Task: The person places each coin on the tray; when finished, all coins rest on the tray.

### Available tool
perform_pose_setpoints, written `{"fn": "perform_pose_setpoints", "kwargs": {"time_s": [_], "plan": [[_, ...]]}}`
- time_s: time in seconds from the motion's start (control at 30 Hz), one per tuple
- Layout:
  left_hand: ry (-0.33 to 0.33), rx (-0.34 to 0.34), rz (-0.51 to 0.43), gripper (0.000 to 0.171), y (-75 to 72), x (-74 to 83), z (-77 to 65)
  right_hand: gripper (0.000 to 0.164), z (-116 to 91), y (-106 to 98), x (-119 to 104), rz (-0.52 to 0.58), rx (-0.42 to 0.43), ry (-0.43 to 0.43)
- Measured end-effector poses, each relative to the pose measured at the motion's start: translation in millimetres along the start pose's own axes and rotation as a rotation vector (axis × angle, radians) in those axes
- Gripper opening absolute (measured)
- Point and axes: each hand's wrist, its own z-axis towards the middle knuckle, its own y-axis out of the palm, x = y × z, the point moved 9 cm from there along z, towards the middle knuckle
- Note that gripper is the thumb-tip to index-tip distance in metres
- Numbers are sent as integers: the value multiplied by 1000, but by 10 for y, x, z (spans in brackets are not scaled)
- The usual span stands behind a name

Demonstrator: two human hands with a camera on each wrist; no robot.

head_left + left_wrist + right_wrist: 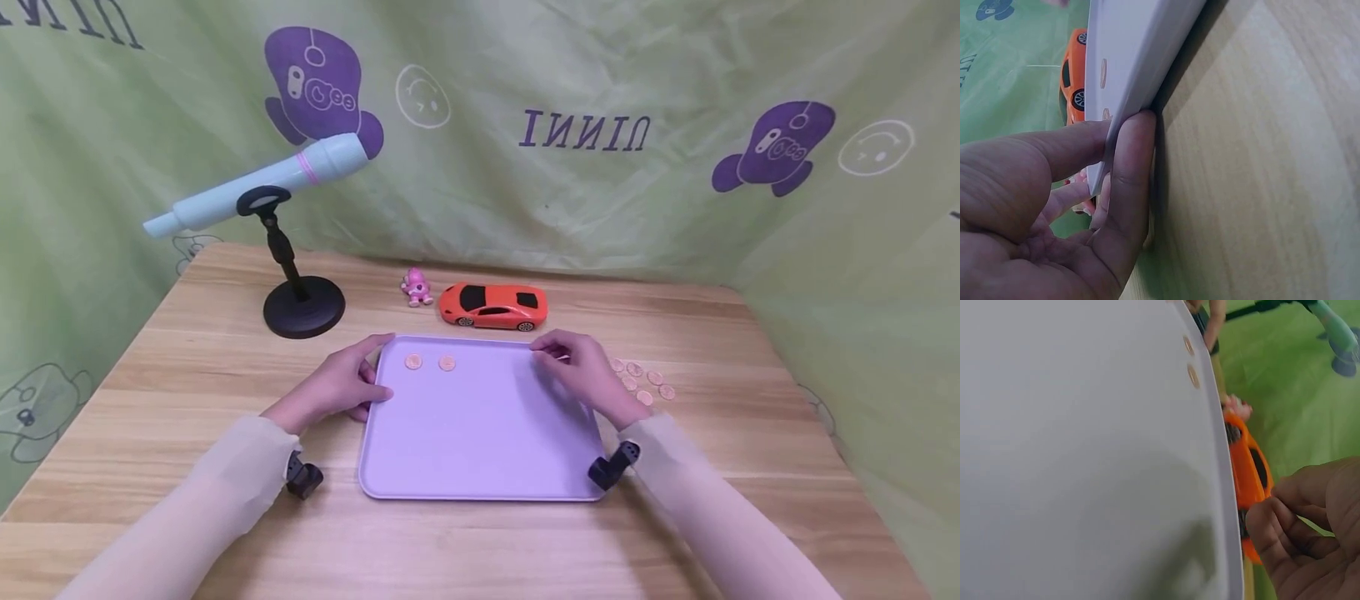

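Observation:
The purple tray (480, 433) lies on the wooden table, with two copper-coloured coins (430, 362) near its back left corner. At its left edge my left hand (348, 375) pinches the rim, thumb on top and fingers beneath; the left wrist view shows this left hand (1085, 181) close up. My right hand (577, 367) is above the tray's back right corner, fingers bent and thumb drawn to them. In the right wrist view, the thumb and fingertips of that right hand (1310, 525) come together; I cannot tell whether something small is between them.
Several more coins (655, 377) lie right of the tray, beside my right wrist. Behind the tray stand an orange toy car (493, 307) and a small pink figure (416, 287). A light blue microphone (262, 185) on a black stand (303, 307) is at the back left.

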Motion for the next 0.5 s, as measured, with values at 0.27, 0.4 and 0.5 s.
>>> {"fn": "perform_pose_setpoints", "kwargs": {"time_s": [0.27, 0.4, 0.5], "plan": [[3, -2, 0, 89, 1, 15, -4, 17, -323, -553, 494, -74, 135, 42], [5, -3, 3, 89, 6, 29, -11, 19, -494, -782, 696, -112, 176, 76], [0, 0, 5, 89, 0, 19, -12, 21, -601, -928, 812, -139, 189, 98]]}}
